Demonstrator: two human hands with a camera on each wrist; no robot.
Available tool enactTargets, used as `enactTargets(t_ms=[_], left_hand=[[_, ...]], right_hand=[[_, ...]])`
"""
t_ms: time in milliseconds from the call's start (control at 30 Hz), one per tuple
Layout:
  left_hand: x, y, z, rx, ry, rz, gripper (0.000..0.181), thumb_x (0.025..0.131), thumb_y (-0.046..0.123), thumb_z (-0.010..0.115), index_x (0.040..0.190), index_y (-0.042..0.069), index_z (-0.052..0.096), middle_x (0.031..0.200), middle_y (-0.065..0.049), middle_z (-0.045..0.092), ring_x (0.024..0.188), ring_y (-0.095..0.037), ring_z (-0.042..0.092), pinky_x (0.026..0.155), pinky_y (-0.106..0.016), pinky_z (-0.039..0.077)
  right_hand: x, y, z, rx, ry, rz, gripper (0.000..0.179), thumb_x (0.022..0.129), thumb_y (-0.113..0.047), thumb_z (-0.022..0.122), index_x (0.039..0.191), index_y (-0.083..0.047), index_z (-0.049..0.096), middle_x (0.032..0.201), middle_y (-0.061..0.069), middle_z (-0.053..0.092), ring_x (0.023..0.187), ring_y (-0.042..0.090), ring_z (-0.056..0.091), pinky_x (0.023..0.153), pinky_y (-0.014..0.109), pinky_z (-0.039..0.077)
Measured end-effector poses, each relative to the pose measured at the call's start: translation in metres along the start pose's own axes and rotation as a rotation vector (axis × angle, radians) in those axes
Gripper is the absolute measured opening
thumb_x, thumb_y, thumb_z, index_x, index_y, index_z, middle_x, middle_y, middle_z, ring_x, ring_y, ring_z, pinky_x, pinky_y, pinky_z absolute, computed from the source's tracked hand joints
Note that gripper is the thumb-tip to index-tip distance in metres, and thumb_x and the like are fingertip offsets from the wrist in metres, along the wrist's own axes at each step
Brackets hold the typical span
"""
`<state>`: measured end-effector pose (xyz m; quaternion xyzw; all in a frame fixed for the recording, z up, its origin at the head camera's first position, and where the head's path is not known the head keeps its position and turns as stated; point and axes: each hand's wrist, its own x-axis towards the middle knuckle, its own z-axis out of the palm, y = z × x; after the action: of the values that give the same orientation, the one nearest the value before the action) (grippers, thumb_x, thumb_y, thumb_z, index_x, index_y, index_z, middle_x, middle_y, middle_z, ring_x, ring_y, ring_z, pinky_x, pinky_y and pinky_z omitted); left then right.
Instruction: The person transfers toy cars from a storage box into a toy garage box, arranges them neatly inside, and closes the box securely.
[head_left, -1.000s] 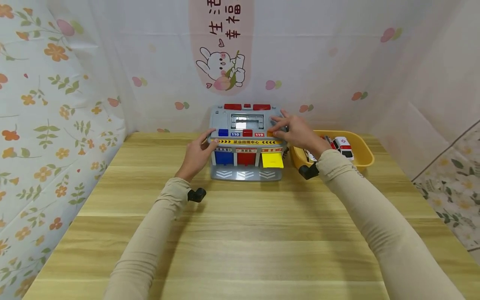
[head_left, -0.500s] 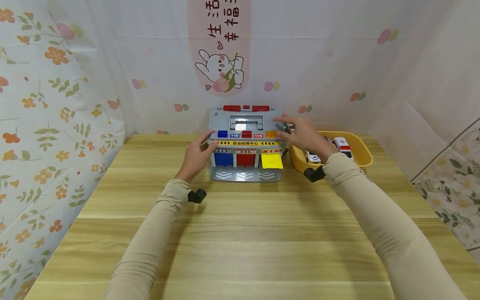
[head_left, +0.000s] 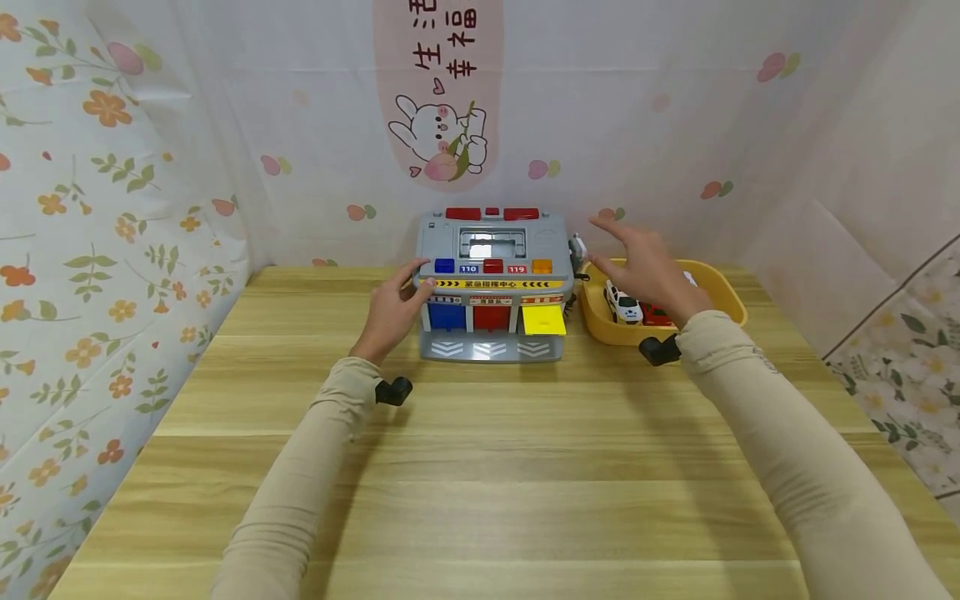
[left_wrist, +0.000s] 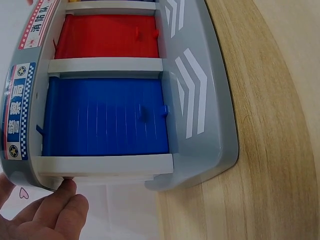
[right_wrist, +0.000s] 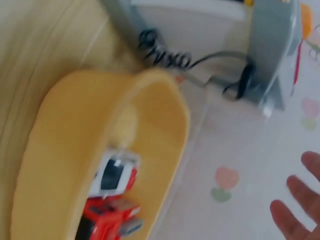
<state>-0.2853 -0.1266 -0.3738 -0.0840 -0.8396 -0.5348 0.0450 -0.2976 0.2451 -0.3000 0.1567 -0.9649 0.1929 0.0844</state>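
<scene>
A grey toy garage (head_left: 491, 346) stands against the back wall, with blue (left_wrist: 105, 117), red (left_wrist: 107, 37) and yellow (head_left: 543, 320) doors. The yellow door is swung up and out; the blue and red ones are down. My left hand (head_left: 392, 312) grips the garage's left upper corner, thumb at the front, fingers at the side. To the right of the garage, my right hand (head_left: 648, 267) hovers with spread fingers, holding nothing, over the near side of a yellow bin (head_left: 615, 333). On the garage roof are a blue, a red and an orange button (head_left: 542, 267).
Inside the bin lie a white toy car (head_left: 622, 307) and a red toy vehicle (right_wrist: 107, 217). A black coiled cord (right_wrist: 170, 57) hangs on the garage's right side. A patterned cloth (head_left: 315, 125) rises behind the wooden table (head_left: 480, 467).
My right hand has lifted off the orange button and moved right, away from the garage to above the bin. My left hand stays on the garage's corner.
</scene>
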Motion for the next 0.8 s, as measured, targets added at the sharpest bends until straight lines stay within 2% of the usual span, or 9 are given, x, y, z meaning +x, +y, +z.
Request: enactTargets(t_ms=[233, 367, 600, 800], left_hand=[[0.000, 0.000, -0.001, 0.006, 0.007, -0.004, 0.053, 0.101, 0.045, 0.055, 0.150, 0.027, 0.047, 0.160, -0.013, 0.041, 0.140, -0.033, 0.050, 0.112, -0.046, 0.046], [0.000, -0.001, -0.001, 0.009, 0.011, 0.004, 0.053, 0.101, 0.045, 0.055, 0.149, 0.026, 0.047, 0.160, -0.014, 0.040, 0.140, -0.033, 0.050, 0.112, -0.045, 0.047], [0.001, -0.002, 0.000, 0.003, 0.015, 0.017, 0.052, 0.100, 0.043, 0.056, 0.148, 0.025, 0.049, 0.159, -0.015, 0.041, 0.139, -0.032, 0.051, 0.111, -0.045, 0.048], [0.001, -0.003, 0.000, 0.003, 0.016, 0.015, 0.051, 0.100, 0.043, 0.057, 0.148, 0.025, 0.049, 0.158, -0.016, 0.042, 0.138, -0.033, 0.052, 0.111, -0.046, 0.048]], right_hand=[[-0.009, 0.027, 0.000, -0.122, -0.004, 0.024, 0.064, 0.101, -0.037, 0.057, 0.156, -0.013, 0.036, 0.154, 0.024, 0.044, 0.136, 0.050, 0.046, 0.114, 0.066, 0.037], [-0.012, 0.043, -0.001, -0.120, -0.007, 0.036, 0.063, 0.100, -0.032, 0.060, 0.154, -0.010, 0.038, 0.154, 0.026, 0.044, 0.135, 0.051, 0.045, 0.114, 0.066, 0.036], [-0.019, 0.067, -0.002, -0.101, -0.021, 0.087, 0.066, 0.099, -0.037, 0.061, 0.154, -0.007, 0.038, 0.154, 0.026, 0.043, 0.139, 0.051, 0.040, 0.115, 0.068, 0.033], [-0.025, 0.086, 0.004, -0.047, 0.003, 0.129, 0.064, 0.097, -0.025, 0.063, 0.150, 0.001, 0.039, 0.152, 0.031, 0.042, 0.139, 0.054, 0.037, 0.115, 0.069, 0.030]])
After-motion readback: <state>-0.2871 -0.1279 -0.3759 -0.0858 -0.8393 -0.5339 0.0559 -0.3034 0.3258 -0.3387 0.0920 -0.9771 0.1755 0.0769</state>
